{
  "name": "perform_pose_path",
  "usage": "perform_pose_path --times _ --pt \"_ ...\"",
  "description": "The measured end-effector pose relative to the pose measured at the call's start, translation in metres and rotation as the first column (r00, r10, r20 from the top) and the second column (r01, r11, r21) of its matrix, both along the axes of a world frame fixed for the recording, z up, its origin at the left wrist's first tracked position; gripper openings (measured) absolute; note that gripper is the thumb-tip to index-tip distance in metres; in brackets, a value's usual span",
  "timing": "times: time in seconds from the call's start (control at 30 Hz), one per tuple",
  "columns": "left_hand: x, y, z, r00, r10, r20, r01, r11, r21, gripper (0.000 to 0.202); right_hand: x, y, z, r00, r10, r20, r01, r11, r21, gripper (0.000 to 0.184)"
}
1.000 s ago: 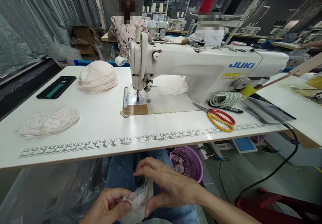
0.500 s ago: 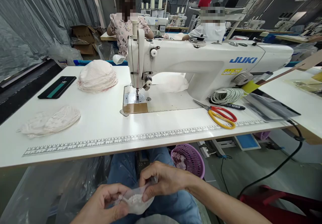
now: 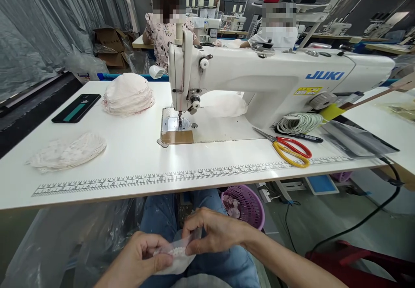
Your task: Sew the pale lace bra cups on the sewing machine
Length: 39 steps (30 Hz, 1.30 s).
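Over my lap, below the table edge, both hands grip a small piece of thin white fabric (image 3: 177,262) with a lacy, gathered strip across it. My left hand (image 3: 139,257) pinches its left side between thumb and fingers. On the right side, my right hand (image 3: 210,232) holds it with thumb and forefinger. The part of the fabric inside my fingers is hidden. Beyond the hands stands a white sewing machine (image 3: 275,74), with a white fabric piece (image 3: 231,106) lying on its bed behind the needle.
At the left of the table are a stack of round fabric pieces (image 3: 128,93), a flatter fabric pile (image 3: 69,150) and a dark phone (image 3: 76,108). Scissors (image 3: 288,150) and coiled cord (image 3: 300,124) lie right. A purple basket (image 3: 251,206) stands below. Two people sit beyond.
My left thumb has shifted slightly right along the fabric, closer to my right hand. Both hands keep their hold. The view has tilted and turned slightly.
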<state>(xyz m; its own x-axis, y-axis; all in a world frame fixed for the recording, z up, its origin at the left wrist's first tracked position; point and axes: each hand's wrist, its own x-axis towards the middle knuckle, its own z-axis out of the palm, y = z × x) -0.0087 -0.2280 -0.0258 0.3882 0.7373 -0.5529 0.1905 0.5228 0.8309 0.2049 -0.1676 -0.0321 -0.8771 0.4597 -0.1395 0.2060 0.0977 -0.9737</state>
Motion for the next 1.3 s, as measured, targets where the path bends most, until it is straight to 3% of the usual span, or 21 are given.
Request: perform_pose_path --times 0.13,0.33,0.53,0.63,0.83,1.03,1.3 --pt "0.0 -0.001 0.001 1.0 0.022 0.016 -0.022 1.0 -0.007 0.047 0.004 0.004 0.001 0.999 0.037 -0.03 -0.038 0.999 -0.008 0.014" --pt "-0.001 -0.001 0.001 0.999 0.041 -0.006 -0.041 0.999 -0.006 0.045 0.01 0.003 0.005 0.998 0.053 -0.028 -0.051 0.996 0.071 0.016" --pt "-0.002 -0.004 -0.004 0.998 0.021 -0.058 -0.021 1.0 -0.002 0.051 0.001 -0.004 -0.002 1.0 -0.003 0.005 0.003 0.998 0.06 0.022" --pt "-0.002 -0.006 -0.006 0.996 0.008 -0.087 -0.008 1.0 -0.001 0.053 0.001 -0.005 -0.004 0.999 0.004 -0.035 -0.002 0.998 0.06 0.017" --pt "0.007 -0.001 0.002 0.997 -0.04 -0.058 0.039 0.999 -0.018 0.051 0.004 -0.008 -0.001 0.999 -0.038 0.009 0.037 0.996 0.077 0.021" --pt "0.003 -0.002 0.001 0.999 -0.036 -0.029 0.037 0.999 0.023 0.037 0.008 -0.01 -0.002 0.994 -0.111 -0.011 0.111 0.993 -0.047 0.024" --pt "-0.004 -0.01 -0.013 0.999 0.01 -0.044 -0.008 0.999 0.043 0.037 0.011 -0.012 -0.003 0.992 -0.123 -0.011 0.121 0.986 -0.117 0.028"
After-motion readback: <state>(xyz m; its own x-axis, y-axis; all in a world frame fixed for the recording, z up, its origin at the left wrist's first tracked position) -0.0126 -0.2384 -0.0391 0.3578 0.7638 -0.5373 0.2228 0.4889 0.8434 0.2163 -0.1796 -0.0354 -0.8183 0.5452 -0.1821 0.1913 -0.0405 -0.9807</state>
